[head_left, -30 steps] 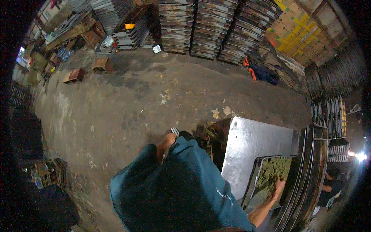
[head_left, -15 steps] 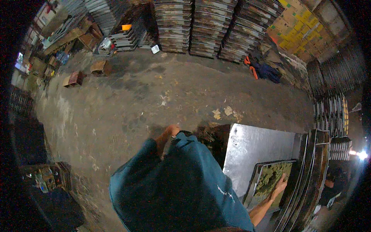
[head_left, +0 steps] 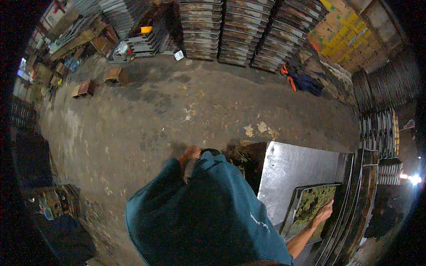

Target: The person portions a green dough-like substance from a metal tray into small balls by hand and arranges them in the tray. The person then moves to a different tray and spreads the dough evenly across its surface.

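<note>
Tray [head_left: 290,207] sits flat on the shiny metal desk [head_left: 297,166], lower right. Lumpy green-brown material [head_left: 310,204] covers its far part; near part looks thinner, partly behind the forearm. Right hand [head_left: 325,212] is at the tray's right edge, fingers bunched together; can't tell if they hold anything. My take on handling: light, even pressure, lumps kept inside the rim, tray kept level. Watch knuckles: upright metal-edged panels [head_left: 355,204] stand just right. Left hand [head_left: 191,153] is well apart, in front of the body, fingers curled, grip unclear; if free, could steady the left rim.
</note>
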Demonstrator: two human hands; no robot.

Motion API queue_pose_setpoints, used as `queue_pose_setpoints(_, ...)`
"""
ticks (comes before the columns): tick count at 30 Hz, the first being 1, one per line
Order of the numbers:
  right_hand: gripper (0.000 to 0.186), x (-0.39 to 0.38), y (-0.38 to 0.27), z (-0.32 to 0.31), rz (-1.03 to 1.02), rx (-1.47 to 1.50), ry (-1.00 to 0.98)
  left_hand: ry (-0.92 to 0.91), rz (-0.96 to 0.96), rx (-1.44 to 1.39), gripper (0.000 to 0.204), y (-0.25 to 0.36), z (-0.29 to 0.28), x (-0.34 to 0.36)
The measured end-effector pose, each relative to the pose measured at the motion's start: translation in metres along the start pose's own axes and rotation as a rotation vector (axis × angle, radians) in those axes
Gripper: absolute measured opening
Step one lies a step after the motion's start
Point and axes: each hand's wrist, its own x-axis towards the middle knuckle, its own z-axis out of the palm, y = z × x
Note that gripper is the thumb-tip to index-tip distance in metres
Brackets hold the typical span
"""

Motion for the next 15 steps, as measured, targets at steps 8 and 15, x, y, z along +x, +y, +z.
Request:
queue_pose_setpoints(8,0.043,0.007,0.038,0.020,-0.079,0.438,-0.199,0.003,-0.023,-0.030,0.024,-0.034,0.029,-0.039)
queue_pose_setpoints(15,0.059,0.006,-0.002,-0.002,-0.145,0.907,-0.236,0.011,-0.063,-0.044,0.024,-0.065,0.051,-0.085)
